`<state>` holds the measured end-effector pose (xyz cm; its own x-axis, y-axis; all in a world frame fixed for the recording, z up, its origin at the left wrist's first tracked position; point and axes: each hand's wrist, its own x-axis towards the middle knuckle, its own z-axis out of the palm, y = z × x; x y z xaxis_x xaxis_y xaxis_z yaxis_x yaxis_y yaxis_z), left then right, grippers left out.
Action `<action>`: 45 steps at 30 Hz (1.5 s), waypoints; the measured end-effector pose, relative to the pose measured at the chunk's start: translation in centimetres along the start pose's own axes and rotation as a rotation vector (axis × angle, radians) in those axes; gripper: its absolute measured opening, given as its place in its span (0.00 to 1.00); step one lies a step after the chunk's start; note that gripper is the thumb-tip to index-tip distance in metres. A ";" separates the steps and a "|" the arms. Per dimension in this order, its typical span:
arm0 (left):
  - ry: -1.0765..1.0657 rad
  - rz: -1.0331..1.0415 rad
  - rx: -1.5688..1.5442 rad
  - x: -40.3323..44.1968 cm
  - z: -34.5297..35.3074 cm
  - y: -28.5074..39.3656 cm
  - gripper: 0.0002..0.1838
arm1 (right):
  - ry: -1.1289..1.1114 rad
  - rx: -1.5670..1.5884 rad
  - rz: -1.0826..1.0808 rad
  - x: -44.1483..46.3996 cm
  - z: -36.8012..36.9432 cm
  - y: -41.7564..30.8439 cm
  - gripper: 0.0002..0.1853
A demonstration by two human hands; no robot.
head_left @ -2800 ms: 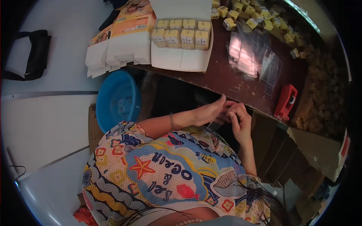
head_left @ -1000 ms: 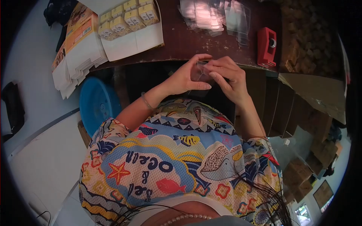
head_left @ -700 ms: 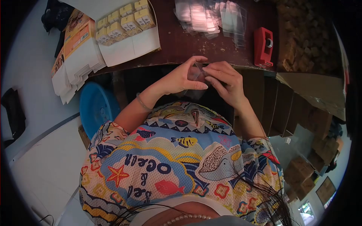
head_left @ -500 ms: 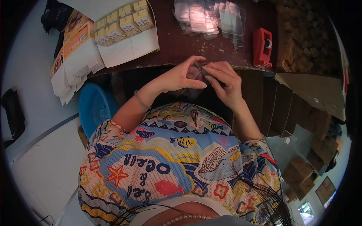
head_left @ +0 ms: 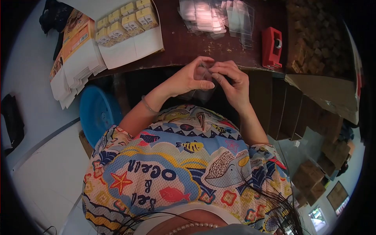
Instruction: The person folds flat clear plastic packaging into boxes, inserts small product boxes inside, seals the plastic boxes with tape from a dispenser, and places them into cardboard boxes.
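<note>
Just off the table's front edge, my left hand [head_left: 188, 80] is curled around a clear plastic box [head_left: 202, 73], thumb on the near side and fingers on the far side. My right hand [head_left: 233, 80] pinches the right end of that box between thumb and forefinger. The box is see-through, so its outline is faint, and part of it lies hidden behind my fingers. Beyond my hands, a pile of flat clear plastic pieces [head_left: 201, 17] lies on the dark red table [head_left: 176, 47]. A red tape dispenser [head_left: 272, 49] stands to the right of them.
Small yellow-and-white boxes [head_left: 125, 23] stand in rows in a white tray [head_left: 137, 51] at the back left, beside stacked flat cartons [head_left: 80, 58]. Below sits a blue basin [head_left: 98, 113]. Many small brown blocks [head_left: 319, 39] fill the right side, above a cardboard box [head_left: 325, 94].
My right fingers have shifted slightly on the end of the clear box. My left hand keeps nearly the same hold. The whole view has shifted a little.
</note>
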<state>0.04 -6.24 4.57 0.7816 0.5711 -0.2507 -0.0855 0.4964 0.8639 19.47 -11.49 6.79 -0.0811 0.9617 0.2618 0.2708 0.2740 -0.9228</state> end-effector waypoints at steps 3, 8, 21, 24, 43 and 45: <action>-0.038 0.070 0.006 0.0 -0.6 -0.1 0.42 | -0.051 0.014 -0.033 0.1 -0.3 0.4 0.15; -0.081 0.230 -0.269 0.8 -1.2 0.7 0.48 | 0.074 0.480 0.124 0.1 0.2 1.7 0.36; 0.382 0.387 0.335 2.5 -0.8 2.5 0.22 | -0.026 -0.634 -0.461 5.6 1.4 0.4 0.46; 0.450 0.347 0.059 4.8 -2.8 0.8 0.13 | -0.193 -0.560 -0.424 7.0 0.7 -0.7 0.44; 0.428 0.416 -0.112 4.5 -2.3 1.2 0.21 | 0.275 -0.974 0.413 27.4 -34.1 14.6 0.29; 0.422 0.406 -0.135 4.4 -2.1 1.2 0.21 | 0.403 -0.831 0.487 26.0 -34.0 13.4 0.27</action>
<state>2.10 -1.80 3.57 0.3601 0.9287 -0.0882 -0.4251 0.2475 0.8707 53.61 17.33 10.87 0.4984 0.8572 0.1296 0.7754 -0.3739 -0.5088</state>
